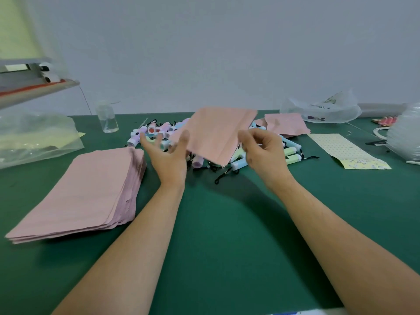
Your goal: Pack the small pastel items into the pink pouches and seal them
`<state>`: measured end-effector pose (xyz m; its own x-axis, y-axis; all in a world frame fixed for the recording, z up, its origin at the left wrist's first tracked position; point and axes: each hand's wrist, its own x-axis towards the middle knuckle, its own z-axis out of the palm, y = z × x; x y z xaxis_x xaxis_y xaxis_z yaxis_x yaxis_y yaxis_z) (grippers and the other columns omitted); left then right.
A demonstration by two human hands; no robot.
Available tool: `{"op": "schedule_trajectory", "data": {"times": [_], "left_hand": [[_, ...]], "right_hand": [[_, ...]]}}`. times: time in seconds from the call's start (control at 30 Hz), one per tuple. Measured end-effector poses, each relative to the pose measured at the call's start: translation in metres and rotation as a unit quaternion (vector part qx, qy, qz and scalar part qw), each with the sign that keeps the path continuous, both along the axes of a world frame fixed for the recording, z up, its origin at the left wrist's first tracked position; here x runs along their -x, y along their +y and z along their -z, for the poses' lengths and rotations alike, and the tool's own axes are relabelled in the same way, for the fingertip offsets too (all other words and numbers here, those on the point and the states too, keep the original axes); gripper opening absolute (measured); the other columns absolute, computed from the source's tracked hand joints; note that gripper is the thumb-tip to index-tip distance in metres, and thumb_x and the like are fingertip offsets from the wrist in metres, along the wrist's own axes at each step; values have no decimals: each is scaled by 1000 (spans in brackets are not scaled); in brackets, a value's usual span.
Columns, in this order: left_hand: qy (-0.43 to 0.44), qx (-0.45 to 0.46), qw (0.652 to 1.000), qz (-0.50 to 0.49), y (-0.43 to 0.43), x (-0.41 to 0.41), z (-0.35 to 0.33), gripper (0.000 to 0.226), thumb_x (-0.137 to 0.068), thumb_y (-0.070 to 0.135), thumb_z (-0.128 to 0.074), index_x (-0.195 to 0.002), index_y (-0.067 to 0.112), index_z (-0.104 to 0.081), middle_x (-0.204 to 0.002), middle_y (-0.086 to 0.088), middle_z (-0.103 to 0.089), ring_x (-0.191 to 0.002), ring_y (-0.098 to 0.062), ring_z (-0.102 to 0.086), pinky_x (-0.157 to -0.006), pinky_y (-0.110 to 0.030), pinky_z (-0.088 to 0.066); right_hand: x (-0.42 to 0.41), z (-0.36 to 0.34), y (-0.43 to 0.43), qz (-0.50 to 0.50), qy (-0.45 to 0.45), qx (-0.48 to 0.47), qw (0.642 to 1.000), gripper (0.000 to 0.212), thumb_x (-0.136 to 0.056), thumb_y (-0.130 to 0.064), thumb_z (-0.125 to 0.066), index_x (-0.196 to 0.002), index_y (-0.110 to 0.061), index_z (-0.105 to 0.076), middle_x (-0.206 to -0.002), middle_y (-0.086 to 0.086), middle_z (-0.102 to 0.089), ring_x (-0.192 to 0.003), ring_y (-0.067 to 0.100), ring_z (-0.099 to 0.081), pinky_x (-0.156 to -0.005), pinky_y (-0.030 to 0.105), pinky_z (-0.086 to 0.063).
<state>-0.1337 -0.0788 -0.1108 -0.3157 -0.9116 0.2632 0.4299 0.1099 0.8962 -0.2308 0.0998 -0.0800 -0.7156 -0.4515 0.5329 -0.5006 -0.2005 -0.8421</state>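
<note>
A flat pink pouch (pixel 216 133) is tilted in the air above a heap of small pastel items (pixel 291 152) with black cords, lying mid-table. My right hand (pixel 264 153) has curled fingers and pinches the pouch's right edge. The straight thumb of my left hand (pixel 169 155) lies against the pouch's lower left part, and its fingers are spread and straight, pointing left over the heap. A thick stack of empty pink pouches (pixel 86 192) lies on the green table to the left. More pink pouches (pixel 286 123) lie behind the heap at the right.
A small clear bottle (pixel 108 119) stands behind the stack. Clear plastic bags (pixel 34 137) lie far left under a machine shelf (pixel 34 89). A dotted yellow sheet (pixel 345 151), a crumpled bag (pixel 322 110) and a white roll (pixel 404 137) sit at the right. Green table (pixel 227 223) lies between my forearms.
</note>
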Motion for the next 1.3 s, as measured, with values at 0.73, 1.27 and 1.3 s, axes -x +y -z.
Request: {"op": "schedule_trajectory", "data": {"times": [0.73, 1.27, 1.3], "left_hand": [[-80, 214, 909, 350, 58, -2, -15, 29, -106, 29, -64, -100, 8, -82, -97, -9, -80, -96, -28, -77, -87, -43, -64], [-165, 396, 900, 73, 58, 7, -4, 41, -99, 10, -61, -60, 23, -55, -48, 15, -42, -49, -9, -33, -52, -18, -26], [-168, 387, 904, 76, 57, 8, -2, 41, -98, 12, -61, -59, 19, -57, -47, 13, -42, -49, -10, -33, -51, -18, -26]], "right_hand": [[-1, -11, 6, 73, 218, -59, 971, 39, -109, -30, -49, -71, -21, -42, -60, -12, -37, -58, 7, -34, -55, 26, -30], [-6, -22, 9, 183, 423, -295, 837, 31, -101, -23, -52, -74, -12, -41, -69, -4, -43, -64, 32, -42, -52, 39, -35], [-6, -21, 8, 186, 426, -297, 834, 31, -101, -23, -52, -73, -13, -41, -69, -3, -44, -64, 32, -41, -52, 38, -33]]}}
